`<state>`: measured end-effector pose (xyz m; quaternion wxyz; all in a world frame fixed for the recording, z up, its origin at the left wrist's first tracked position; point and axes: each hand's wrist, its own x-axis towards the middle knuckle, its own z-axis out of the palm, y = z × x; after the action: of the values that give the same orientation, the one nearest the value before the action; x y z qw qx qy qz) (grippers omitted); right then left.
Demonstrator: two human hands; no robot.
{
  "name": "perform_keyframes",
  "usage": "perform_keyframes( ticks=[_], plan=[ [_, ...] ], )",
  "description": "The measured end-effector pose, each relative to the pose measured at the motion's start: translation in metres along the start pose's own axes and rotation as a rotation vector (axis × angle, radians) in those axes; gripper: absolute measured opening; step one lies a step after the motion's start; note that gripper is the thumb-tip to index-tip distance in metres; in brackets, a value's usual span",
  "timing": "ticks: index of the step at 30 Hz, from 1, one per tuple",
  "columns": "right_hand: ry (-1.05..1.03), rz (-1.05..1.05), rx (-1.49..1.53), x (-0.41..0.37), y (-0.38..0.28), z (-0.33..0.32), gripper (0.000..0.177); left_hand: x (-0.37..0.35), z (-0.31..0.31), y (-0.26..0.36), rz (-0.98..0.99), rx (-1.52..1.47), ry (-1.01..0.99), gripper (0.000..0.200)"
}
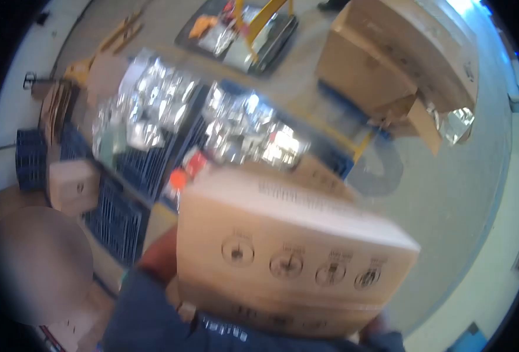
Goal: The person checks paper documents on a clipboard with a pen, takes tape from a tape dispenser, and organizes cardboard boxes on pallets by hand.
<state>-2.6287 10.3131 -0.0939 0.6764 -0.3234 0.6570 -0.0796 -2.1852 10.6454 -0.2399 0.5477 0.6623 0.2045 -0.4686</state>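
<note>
A closed cardboard box (306,252) with round printed symbols along its side is held up against my body. My left hand (161,257) grips its left end, with the fingers partly hidden behind the box. At the lower right corner, a small part of my right hand (375,326) shows against the box; its fingers are mostly hidden. Beyond the box, shiny silver packets (253,126) lie in a heap on a blue pallet.
Another heap of silver packets (148,105) lies on blue pallets at left. A small carton (74,186) sits near a blue pallet (114,220). A large carton (388,58) stands at back right, a cart (265,56) at the back. Another person, blurred, is at lower left.
</note>
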Motion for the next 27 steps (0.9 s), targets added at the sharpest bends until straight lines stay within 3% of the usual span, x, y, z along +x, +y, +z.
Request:
perform_keyframes(
  ticks=[5, 10, 13, 17, 20, 27],
  plan=[
    [-0.117, -0.09, -0.25, -0.073, -0.097, 0.089, 0.059, -0.079, -0.088, 0.024, 0.035, -0.188, 0.093, 0.055],
    [-0.218, -0.122, -0.47, -0.138, -0.122, 0.257, 0.059, -0.128, -0.193, 0.045, 0.083, -0.385, 0.154, 0.055],
    [-0.332, -0.13, -0.57, -0.156, -0.141, 0.328, 0.059, -0.15, -0.217, 0.072, 0.142, -0.48, 0.188, 0.055],
    [-0.556, -0.141, -0.723, -0.205, -0.135, 0.451, 0.059, -0.213, -0.284, 0.115, 0.257, -0.579, 0.252, 0.055],
    [-0.821, -0.107, -0.77, -0.199, -0.134, 0.519, 0.059, -0.283, -0.283, 0.133, 0.358, -0.579, 0.371, 0.054],
    [-1.244, 0.0, -0.934, -0.285, -0.035, 0.708, 0.059, -0.463, -0.309, 0.055, 0.379, -0.786, 0.595, 0.054]
  ],
)
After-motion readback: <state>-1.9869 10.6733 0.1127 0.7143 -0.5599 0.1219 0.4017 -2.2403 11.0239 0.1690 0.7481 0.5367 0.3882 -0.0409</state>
